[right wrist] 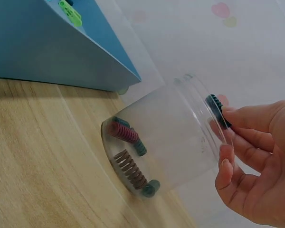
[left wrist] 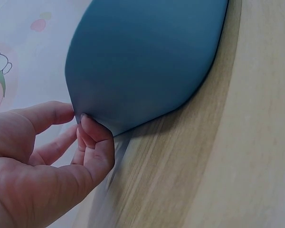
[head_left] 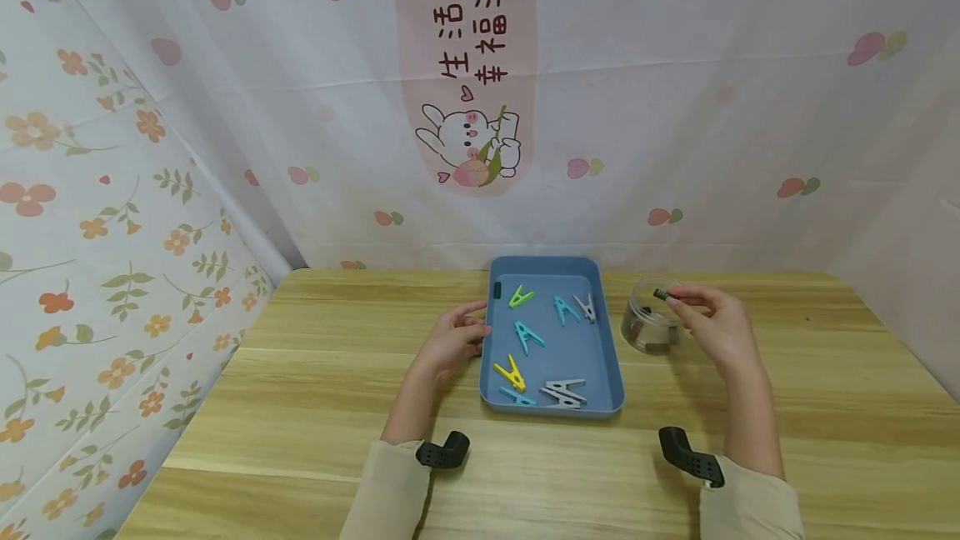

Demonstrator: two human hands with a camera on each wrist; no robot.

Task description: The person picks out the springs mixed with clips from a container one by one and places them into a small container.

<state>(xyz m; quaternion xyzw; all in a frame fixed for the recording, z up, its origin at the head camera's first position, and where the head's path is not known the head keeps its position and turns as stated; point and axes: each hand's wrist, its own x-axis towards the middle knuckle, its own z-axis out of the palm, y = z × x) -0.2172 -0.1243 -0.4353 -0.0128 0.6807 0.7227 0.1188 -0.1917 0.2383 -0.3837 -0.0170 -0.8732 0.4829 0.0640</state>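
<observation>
My right hand [head_left: 716,327] pinches a dark green coil spring [right wrist: 217,111] between thumb and fingers at the mouth of a clear round jar [right wrist: 166,137]. Inside the jar lie several springs, among them a red spring [right wrist: 123,131] and a brown spring [right wrist: 130,169]. At the left wall of the blue tray [head_left: 551,415], my left hand [head_left: 453,340] holds the rim, its fingers bent against it. Clothespins lie scattered in the tray, including a yellow clothespin [head_left: 512,373] and a light green clothespin [head_left: 521,297]. A dark spring [head_left: 497,290] sits in the tray's far left corner.
The jar stands just right of the tray on the wooden table [head_left: 322,407]. A patterned curtain [head_left: 337,215] hangs behind the table, and a floral cloth [head_left: 112,273] hangs along the left side.
</observation>
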